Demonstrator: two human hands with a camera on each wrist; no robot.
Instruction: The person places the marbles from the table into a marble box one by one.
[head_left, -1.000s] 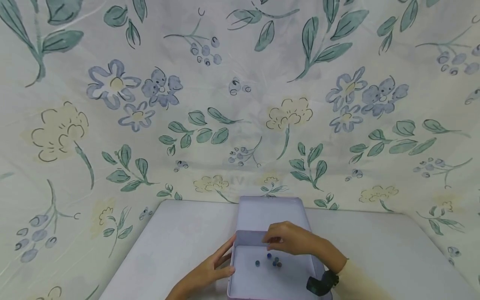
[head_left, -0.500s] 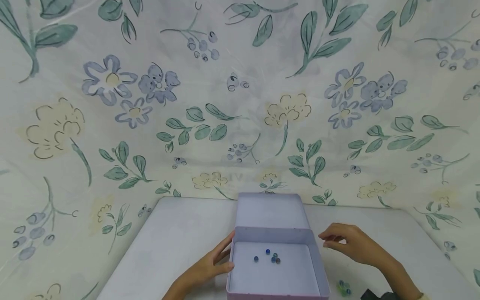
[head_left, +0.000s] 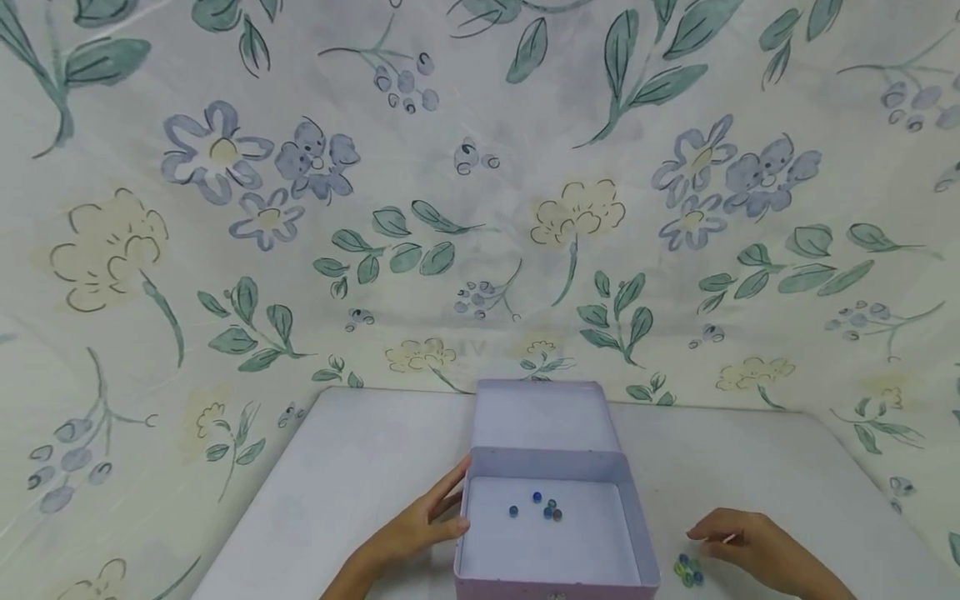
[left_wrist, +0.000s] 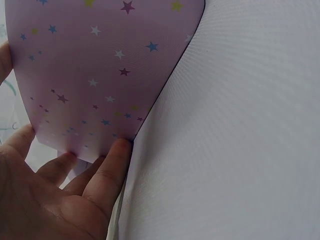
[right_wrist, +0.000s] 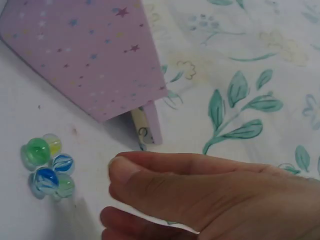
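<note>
A lilac tin box [head_left: 556, 590] stands with its lid [head_left: 547, 417] folded back. Inside lie several glass marbles [head_left: 537, 497], mostly blue and dark. My left hand [head_left: 420, 527] rests against the box's left wall with spread, fairly straight fingers; in the left wrist view its fingertips [left_wrist: 117, 150] touch the star-printed wall [left_wrist: 100, 75]. To the right of the box, several green, yellow and blue marbles [right_wrist: 46, 180] lie in a cluster on the table. Beside them, my right hand [head_left: 757, 546] hovers with loosely bent fingers, thumb near the forefinger, and I see nothing held in it.
The white table [head_left: 360, 450] extends on both sides of the box. Behind it rises a floral-printed cloth [head_left: 480, 250], which also hangs at the sides. The box's outer wall [right_wrist: 85, 55] stands beyond the loose marbles in the right wrist view.
My right hand has moved from above the box's inside out to the right, then down beside the loose marbles. My left hand stays at the box's left wall.
</note>
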